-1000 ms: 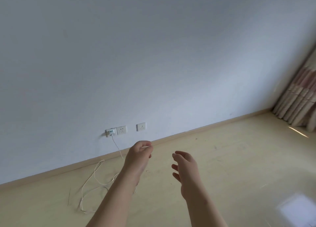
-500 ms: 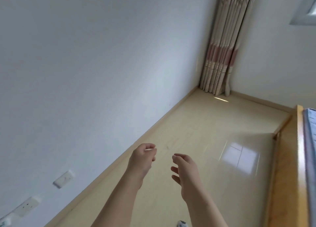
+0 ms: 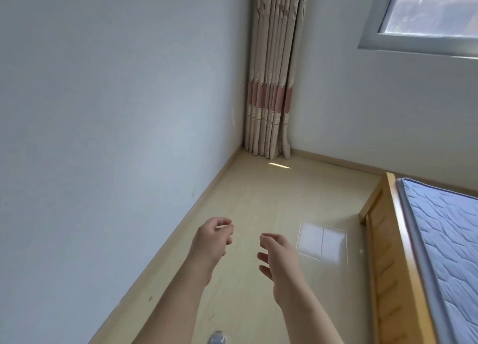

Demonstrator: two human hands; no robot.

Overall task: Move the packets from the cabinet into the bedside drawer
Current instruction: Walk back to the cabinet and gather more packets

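No packet, cabinet or bedside drawer shows in the head view. My left hand (image 3: 213, 240) is held out over the floor with its fingers loosely curled and nothing in it. My right hand (image 3: 280, 261) hangs beside it, a little lower, fingers relaxed and spread, also holding nothing. The two hands are apart and touch nothing.
A pale wall (image 3: 116, 136) runs along the left. A beige and pink curtain (image 3: 271, 84) hangs in the far corner under a window (image 3: 426, 15). A wooden bed frame (image 3: 388, 253) with a blue mattress (image 3: 445, 240) fills the right side. Light floor (image 3: 271, 201) lies between.
The view has swung right: the wall sockets and cable have left the frame, and the curtain, window and bed have come in. Both hands keep the same pose, holding nothing.
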